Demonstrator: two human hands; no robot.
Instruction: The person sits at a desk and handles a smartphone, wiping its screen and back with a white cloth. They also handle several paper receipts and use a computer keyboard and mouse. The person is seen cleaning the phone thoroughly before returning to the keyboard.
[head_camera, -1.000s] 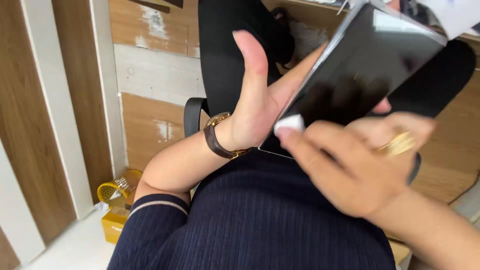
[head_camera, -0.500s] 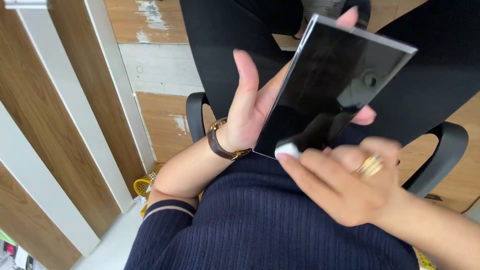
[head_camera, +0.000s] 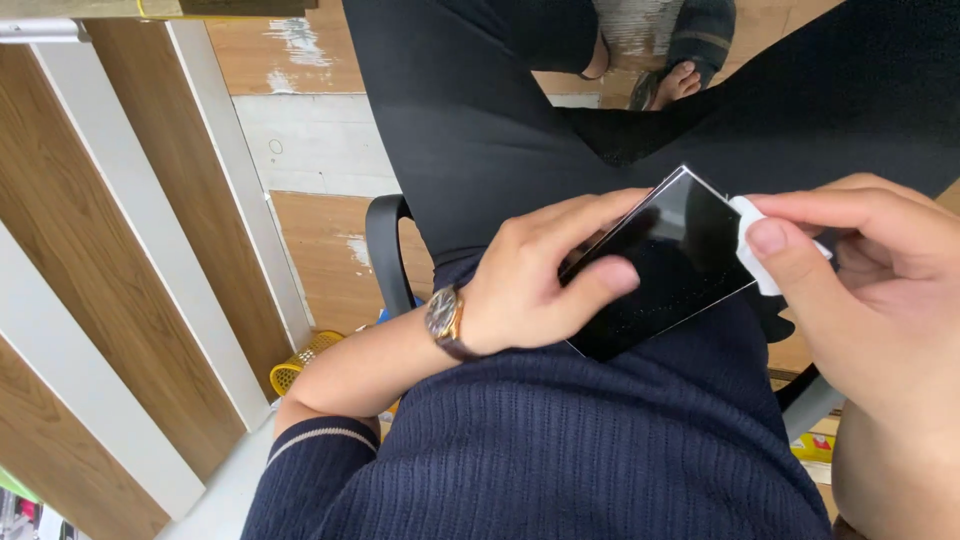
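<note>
My left hand (head_camera: 545, 275) grips a black smartphone (head_camera: 680, 260) by its left edge, thumb lying across the dark screen, fingers curled behind it. A brown-strapped wristwatch (head_camera: 445, 320) sits on that wrist. My right hand (head_camera: 870, 290) pinches a small white wipe (head_camera: 752, 245) between thumb and fingers and presses it against the phone's upper right edge. The phone is tilted, held low over my lap above a dark ribbed sweater (head_camera: 580, 450).
I sit on a black chair with a curved armrest (head_camera: 385, 250). Black trousers (head_camera: 480, 110) cover my legs and a sandalled foot (head_camera: 675, 70) rests on the wooden floor. A wood and white slatted panel (head_camera: 130, 260) stands at left, a yellow basket (head_camera: 300, 360) beside it.
The phone has come down and turned flatter over my lap. My left hand shifted its grip so the thumb lies over the screen. The wipe moved from the lower edge to the upper right edge.
</note>
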